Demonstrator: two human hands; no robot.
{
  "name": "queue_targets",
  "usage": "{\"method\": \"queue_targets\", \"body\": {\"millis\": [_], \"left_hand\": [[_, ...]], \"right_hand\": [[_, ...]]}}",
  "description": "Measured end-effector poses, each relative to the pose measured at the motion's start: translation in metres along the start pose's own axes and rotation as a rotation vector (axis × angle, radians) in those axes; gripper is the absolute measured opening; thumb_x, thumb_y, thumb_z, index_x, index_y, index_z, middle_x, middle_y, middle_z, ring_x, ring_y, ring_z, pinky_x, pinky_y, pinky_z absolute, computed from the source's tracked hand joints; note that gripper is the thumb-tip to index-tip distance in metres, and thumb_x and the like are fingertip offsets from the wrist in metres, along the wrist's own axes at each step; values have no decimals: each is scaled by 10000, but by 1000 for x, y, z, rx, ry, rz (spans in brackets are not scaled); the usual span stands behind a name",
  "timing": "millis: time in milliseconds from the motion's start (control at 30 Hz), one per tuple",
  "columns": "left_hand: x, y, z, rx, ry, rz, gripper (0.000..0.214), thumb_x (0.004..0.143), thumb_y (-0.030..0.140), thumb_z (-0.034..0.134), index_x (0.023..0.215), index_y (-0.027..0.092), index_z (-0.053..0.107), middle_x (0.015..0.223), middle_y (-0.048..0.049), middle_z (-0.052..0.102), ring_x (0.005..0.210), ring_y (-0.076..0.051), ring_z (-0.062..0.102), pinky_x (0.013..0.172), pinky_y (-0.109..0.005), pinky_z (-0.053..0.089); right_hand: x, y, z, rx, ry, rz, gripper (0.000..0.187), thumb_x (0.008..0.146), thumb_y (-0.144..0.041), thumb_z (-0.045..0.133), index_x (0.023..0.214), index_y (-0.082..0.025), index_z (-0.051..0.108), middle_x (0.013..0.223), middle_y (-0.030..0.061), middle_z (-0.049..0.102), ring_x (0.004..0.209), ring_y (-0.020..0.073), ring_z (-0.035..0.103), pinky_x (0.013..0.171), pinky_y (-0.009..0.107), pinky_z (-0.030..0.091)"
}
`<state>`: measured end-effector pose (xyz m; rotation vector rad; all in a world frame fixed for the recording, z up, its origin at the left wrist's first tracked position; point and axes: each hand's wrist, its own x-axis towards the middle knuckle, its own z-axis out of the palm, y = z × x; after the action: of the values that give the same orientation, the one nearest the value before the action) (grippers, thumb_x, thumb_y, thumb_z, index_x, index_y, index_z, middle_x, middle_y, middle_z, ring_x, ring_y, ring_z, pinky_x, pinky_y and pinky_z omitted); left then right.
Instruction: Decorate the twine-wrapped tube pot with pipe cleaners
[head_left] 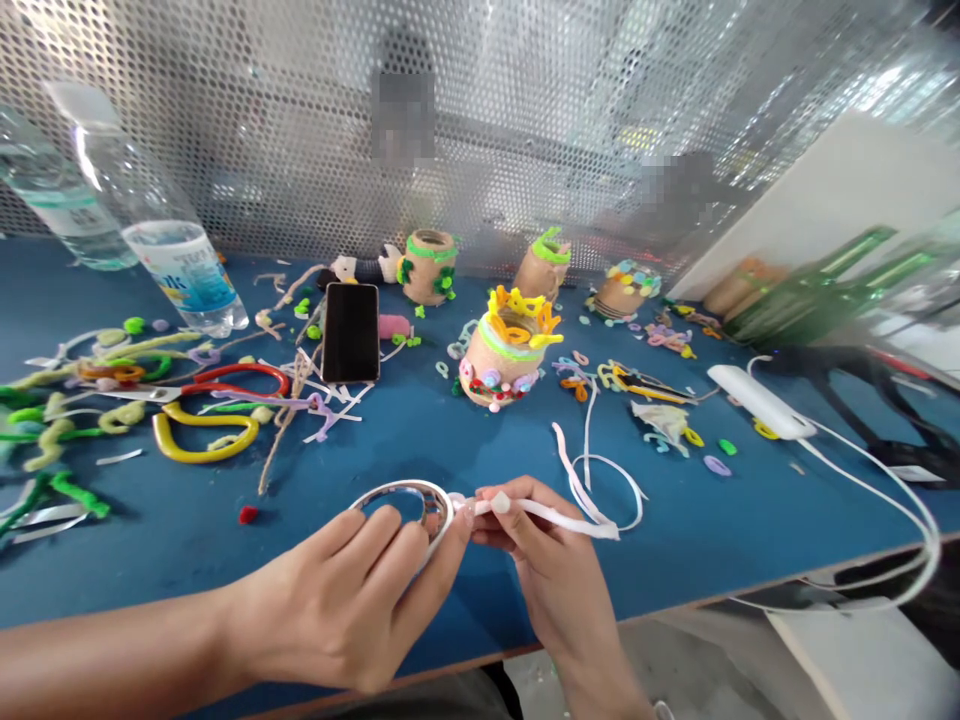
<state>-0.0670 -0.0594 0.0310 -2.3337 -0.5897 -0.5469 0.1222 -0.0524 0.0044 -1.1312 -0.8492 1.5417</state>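
- Currently my view from the head camera shows both hands low in the frame, over the near edge of the blue table (pixel 697 560).
- Left hand (pixel 352 600): fingers curled around a tape roll (pixel 442 512), thumb along its right rim, holding it just above the tabletop.
- Tape roll: a thin white ring with a shiny inner face; blue table shows through its hole.
- Right hand (pixel 540 570): thumb and fingertips pinched on a white strip (pixel 570 516) where it leaves the roll.
- Strip: narrow, white, running rightward past the knuckles; its far end lies by more loose white curls on the table.
- I note behind the hands: a decorated cup (pixel 508 350) with yellow and green loops, a dark phone (pixel 350 331) lying flat, and scissors (pixel 217 410) with red and yellow handles among pipe cleaners.
- Far left, a water bottle (pixel 165 240); right, a white power bank (pixel 761 400) with its cable.
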Motion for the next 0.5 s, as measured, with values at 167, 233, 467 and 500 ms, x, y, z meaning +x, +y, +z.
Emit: {"method": "queue_targets", "body": {"millis": [167,233,467,500], "left_hand": [[-8,-3,4,-73,27,49,372,853,259,554,1167,67,604,680,-8,524,528,-116,506,434,-267,303],[-10,-3,5,-92,26,37,398,826,266,602,1165,58,604,660,0,517,510,-114,491,420,-268,296],[-12,-6,6,-168,17,3,364,872,195,428,1158,45,596,634,-9,512,500,-117,455,431,-287,283],[-12,-7,6,-168,11,0,365,869,189,428,1160,42,593,629,-7,502,496,-118,447,433,-291,275]], "right_hand": [[-4,-7,-1,-16,24,4,225,730,-378,751,694,-180,652,736,12,721,651,149,678,628,261,571],[-5,-8,-2,-16,11,9,229,727,-376,754,686,-179,644,746,12,721,670,148,681,627,250,570],[-5,-11,-5,-18,-51,53,242,751,-367,739,673,-173,618,725,15,715,687,153,693,627,233,560],[-5,-12,-5,-19,-55,60,243,754,-369,736,673,-174,615,726,17,715,691,156,695,627,234,560]]}}
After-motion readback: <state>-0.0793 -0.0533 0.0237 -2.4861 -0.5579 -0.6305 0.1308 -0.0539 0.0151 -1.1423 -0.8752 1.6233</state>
